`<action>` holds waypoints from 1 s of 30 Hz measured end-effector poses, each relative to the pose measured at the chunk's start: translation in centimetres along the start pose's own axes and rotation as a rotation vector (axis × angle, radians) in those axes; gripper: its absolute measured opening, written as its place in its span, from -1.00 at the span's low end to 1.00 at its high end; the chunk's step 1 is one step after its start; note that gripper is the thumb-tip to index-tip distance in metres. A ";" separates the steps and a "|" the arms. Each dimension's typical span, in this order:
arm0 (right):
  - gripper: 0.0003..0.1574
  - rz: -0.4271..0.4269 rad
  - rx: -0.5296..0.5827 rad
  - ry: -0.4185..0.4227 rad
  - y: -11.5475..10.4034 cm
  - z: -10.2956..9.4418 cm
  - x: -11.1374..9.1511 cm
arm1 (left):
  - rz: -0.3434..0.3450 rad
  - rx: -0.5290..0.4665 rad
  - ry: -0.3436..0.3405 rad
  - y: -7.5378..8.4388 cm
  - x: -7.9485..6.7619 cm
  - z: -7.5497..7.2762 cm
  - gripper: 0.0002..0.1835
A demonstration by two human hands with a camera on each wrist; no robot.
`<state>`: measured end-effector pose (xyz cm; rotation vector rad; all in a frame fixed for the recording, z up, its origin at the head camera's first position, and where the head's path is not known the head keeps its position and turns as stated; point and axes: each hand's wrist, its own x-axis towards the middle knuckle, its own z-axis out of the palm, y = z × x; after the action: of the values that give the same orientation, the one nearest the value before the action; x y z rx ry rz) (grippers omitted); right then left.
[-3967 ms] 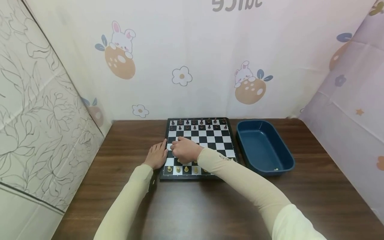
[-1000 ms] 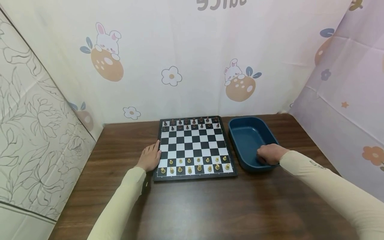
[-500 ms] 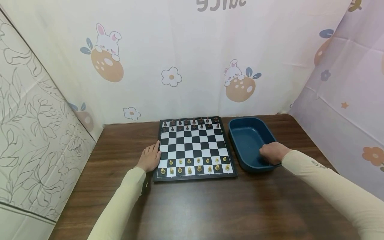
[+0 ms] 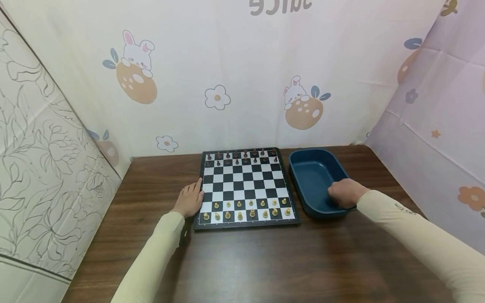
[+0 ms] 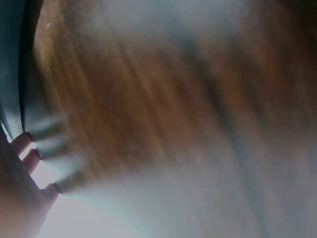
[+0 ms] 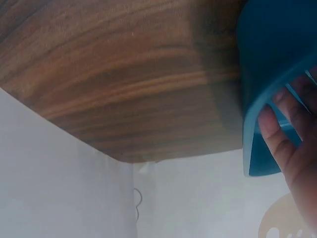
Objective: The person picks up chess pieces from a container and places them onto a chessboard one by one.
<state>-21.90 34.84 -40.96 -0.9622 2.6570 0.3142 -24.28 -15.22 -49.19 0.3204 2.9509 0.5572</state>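
Observation:
A black-and-white chessboard (image 4: 242,179) lies on the wooden table. Dark red chess pieces (image 4: 236,155) line its two far rows, and pale yellow chess pieces (image 4: 240,215) stand on its two near rows. My left hand (image 4: 188,200) rests against the board's left edge with its fingers extended; in the left wrist view several fingers (image 5: 32,159) show spread. My right hand (image 4: 345,193) reaches over the near right side of a blue tray (image 4: 314,179), fingers down inside. In the right wrist view those fingers (image 6: 282,146) pass behind the tray rim. Whether they hold anything is hidden.
The brown table (image 4: 246,261) meets a patterned cloth wall (image 4: 242,122) right behind the board and tray. Another cloth wall (image 4: 435,147) closes the right side, and a floral panel (image 4: 49,147) stands at the left. The tray sits close beside the board.
My right hand was over the board's left part 4 seconds ago, and is now in the tray. Over the last second it has barely shifted. My left hand has stayed at the board's edge.

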 end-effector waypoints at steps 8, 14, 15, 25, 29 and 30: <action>-0.79 -0.092 -0.149 0.053 0.6 0.9 -0.2 | -0.005 -0.001 -0.009 0.0 0.0 0.1 -0.38; -0.77 -0.109 -0.195 0.085 1.0 1.8 -0.2 | -0.014 0.000 -0.008 -0.1 0.1 0.2 -0.39; -0.78 -0.111 -0.198 0.090 1.0 1.8 -0.2 | -0.016 0.002 -0.009 -0.1 0.2 0.2 -0.39; -0.83 -0.093 -0.154 0.097 1.3 1.1 0.3 | -0.005 0.012 -0.010 -0.2 0.2 0.2 -0.38; -0.84 -0.080 -0.138 0.094 1.3 0.1 0.7 | -0.002 0.009 -0.009 -0.2 0.2 0.2 -0.38; -0.84 -0.072 -0.133 0.090 1.2 -0.1 0.7 | 0.000 0.010 -0.008 -0.2 0.2 0.2 -0.38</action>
<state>-23.26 35.29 -40.96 -1.1349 2.7026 0.4464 -24.47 -15.27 -49.47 0.3226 2.9469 0.5399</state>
